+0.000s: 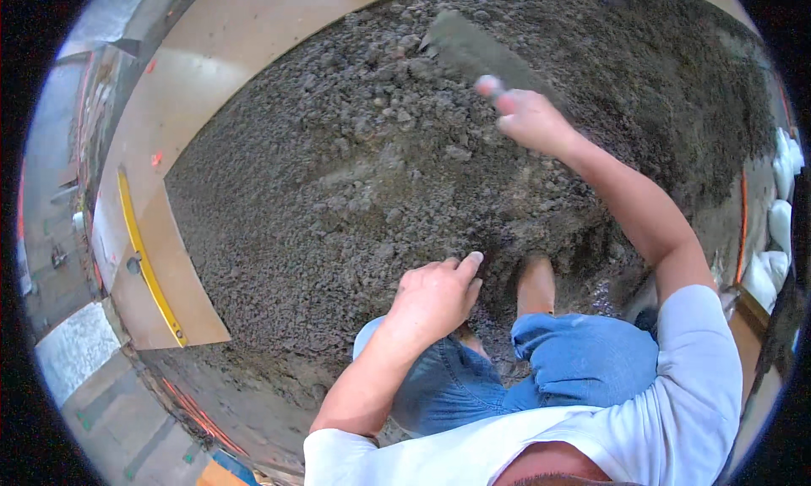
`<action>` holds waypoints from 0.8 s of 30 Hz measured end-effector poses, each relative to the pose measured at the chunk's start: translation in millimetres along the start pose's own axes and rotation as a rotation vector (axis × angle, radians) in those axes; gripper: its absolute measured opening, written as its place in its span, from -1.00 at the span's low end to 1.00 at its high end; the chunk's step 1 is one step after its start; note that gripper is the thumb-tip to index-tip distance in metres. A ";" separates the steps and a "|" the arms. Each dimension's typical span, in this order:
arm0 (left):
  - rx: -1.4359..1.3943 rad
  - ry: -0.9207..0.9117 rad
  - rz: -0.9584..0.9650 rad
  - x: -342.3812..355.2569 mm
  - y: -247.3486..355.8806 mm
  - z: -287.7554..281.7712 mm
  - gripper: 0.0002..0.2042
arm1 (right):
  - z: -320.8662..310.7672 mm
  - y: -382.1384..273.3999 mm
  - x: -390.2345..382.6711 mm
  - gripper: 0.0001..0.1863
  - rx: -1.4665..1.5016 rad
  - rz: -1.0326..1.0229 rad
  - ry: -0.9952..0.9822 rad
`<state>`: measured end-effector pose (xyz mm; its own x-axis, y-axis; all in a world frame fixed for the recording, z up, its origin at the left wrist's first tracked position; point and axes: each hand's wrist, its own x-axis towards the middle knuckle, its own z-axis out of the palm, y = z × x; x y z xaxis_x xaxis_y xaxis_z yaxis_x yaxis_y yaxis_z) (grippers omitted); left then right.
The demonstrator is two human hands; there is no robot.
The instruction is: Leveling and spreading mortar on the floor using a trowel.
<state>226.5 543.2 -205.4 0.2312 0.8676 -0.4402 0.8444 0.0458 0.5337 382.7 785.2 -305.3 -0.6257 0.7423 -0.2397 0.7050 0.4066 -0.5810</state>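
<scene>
My right hand (538, 122) is wrapped round the handle of a plastering trowel, reached out ahead and to the right. The flat, grey-smeared trowel blade (486, 53) lies at the surface of a broad bed of damp, crumbly grey mortar (338, 156); its edges are slightly blurred. Close to my body, my left hand (435, 298) hangs above my bent knee, forefinger and thumb apart, the other fingers loosely curled, nothing visible in it. I squat with a bare foot (536, 285) on the mortar. What lies under my left palm is hidden.
Smooth beige tiles or boards (203, 72) border the mortar on the left and far side. A yellow spirit level (148, 258) lies on them at the left. White bags (779, 224) line the right edge. An orange strip (743, 228) runs near the bags.
</scene>
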 end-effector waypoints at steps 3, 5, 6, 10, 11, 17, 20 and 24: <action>0.013 -0.020 -0.003 0.1 -2.1 5.3 -0.64 | 39.6 -32.3 51.8 -0.73 -0.016 0.014 -0.033; 0.016 -0.024 -0.035 -1.7 -7.7 8.1 -0.64 | 37.6 -84.6 52.2 -0.69 -0.016 0.024 -0.037; 0.008 -0.023 -0.023 -2.0 -6.6 8.5 -0.64 | 25.2 -87.8 51.6 -0.69 -0.018 0.025 -0.032; 0.004 -0.026 -0.033 -9.1 -8.5 3.6 -0.64 | -7.1 -82.1 43.2 -0.73 -0.176 0.057 -0.050; 0.001 -0.019 -0.039 -9.0 -9.7 2.9 -0.64 | -1.4 -71.7 37.1 -0.71 -0.228 0.089 0.010; 0.014 -0.014 -0.086 -6.8 -16.6 4.5 -0.65 | 36.2 -154.6 46.4 -0.71 -0.232 -0.396 -0.013; 0.029 -0.097 -0.113 1.6 -25.0 5.9 -0.66 | 81.3 -190.6 86.8 -0.71 -0.197 -0.499 -0.144; 0.001 -0.045 -0.157 -11.7 -37.1 11.9 -0.68 | 69.7 -210.1 103.5 -0.70 -0.030 -0.138 -0.176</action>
<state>198.3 525.5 -228.7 0.1176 0.8266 -0.5504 0.8725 0.1788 0.4548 146.6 739.5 -262.3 -0.7637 0.5751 -0.2933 0.6167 0.5152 -0.5952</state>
